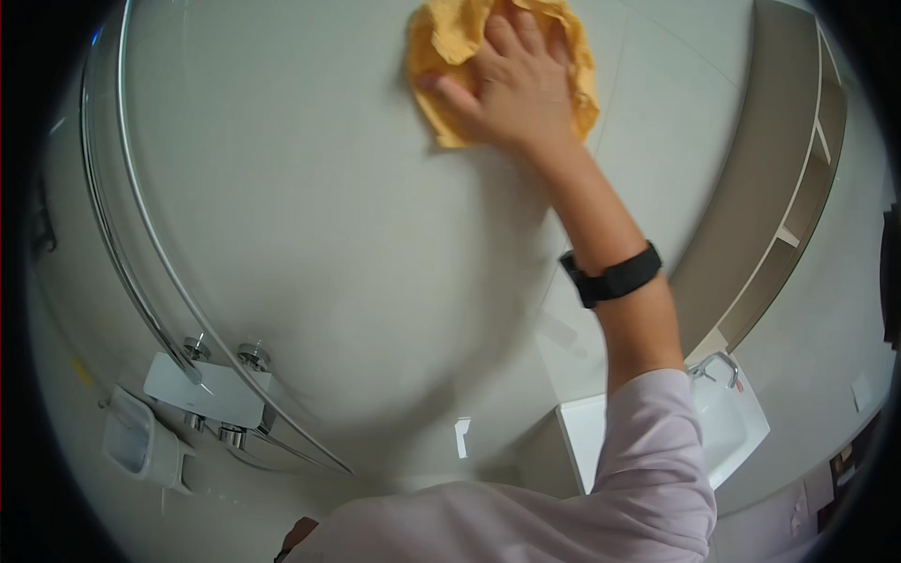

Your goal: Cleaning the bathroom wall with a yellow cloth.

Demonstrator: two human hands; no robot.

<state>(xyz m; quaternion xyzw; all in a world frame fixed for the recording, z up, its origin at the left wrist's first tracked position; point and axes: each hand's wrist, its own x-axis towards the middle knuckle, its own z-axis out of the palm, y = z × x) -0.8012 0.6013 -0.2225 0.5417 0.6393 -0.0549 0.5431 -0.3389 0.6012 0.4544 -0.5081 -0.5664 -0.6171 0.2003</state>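
High on the pale wall (310, 188), my right hand (521, 84) lies flat on a yellow cloth (450, 38), pressing it against the surface. Its fingers are stretched out and apart, the thumb pointing left. The cloth is wrinkled, with a loose fold above the thumb. A black band (615, 277) circles my right wrist, and a pale sleeve (657, 422) covers the upper arm. My left hand does not show; a small brownish patch at the lower edge, left of my shirt, is too little to make out.
To the left stand a curved chrome shower rail (141, 197) and a white shower mixer (211, 389). A white wall-mounted holder (141, 441) is beside them. On the right are a white washbasin (737, 422) with a chrome tap (723, 368) and a brown cabinet (751, 188) with open shelves.
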